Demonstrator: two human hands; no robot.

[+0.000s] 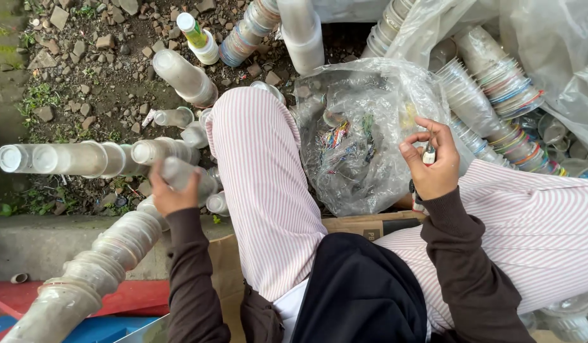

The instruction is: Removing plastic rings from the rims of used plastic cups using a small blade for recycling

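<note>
Outdoors in daylight: bare dirt ground (110, 82) strewn with small stones (105, 42), weeds (37, 96), and a concrete curb (33, 238).

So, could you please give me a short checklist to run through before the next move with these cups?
1. Left hand has a firm hold on a cup: ok, fingers wrap round it.
2. Right hand holds the small tool securely: ok, pinched between thumb and fingers; what kind of tool, cannot tell.
3. Clear bag is open to receive scraps: cannot tell, its mouth is crumpled.
4. Long stack beside the left hand lies steady: ok, resting on the ground.
5. Near stack is stable: not ok, it bends and leans.
6. Lap is free of loose pieces: ok.
</note>
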